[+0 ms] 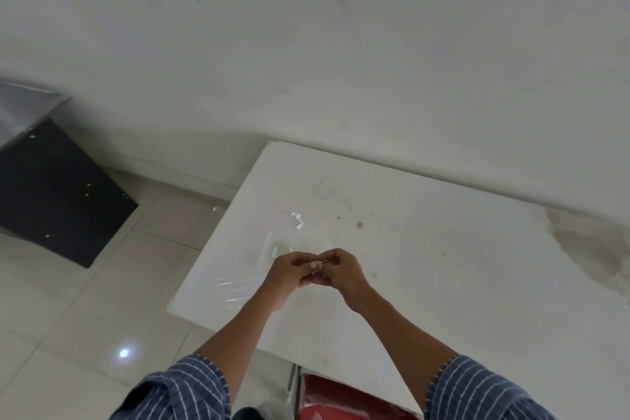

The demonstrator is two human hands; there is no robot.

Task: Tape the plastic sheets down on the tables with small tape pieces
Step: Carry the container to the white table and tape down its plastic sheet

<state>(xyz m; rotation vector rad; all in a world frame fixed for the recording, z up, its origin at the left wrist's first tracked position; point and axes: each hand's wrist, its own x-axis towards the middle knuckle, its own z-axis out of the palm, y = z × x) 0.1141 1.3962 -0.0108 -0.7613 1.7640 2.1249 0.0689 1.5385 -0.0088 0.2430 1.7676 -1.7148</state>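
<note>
The left hand (291, 271) and right hand (342, 269) are pinching what is probably a light, limp, sticky tape piece (321, 262) by its ends, just above the flimsy plastic sheet (235, 286) lying on the table (443, 249).

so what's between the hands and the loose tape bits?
Head view: left hand and right hand pinch a tape piece; between them and the tape bits lies only the clear plastic sheet edge, then bare table.

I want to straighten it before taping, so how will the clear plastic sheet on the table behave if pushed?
Probably floppy: the plastic sheet shows wrinkled glints. It looks thin and light, so a push may bunch it rather than slide it.
</note>
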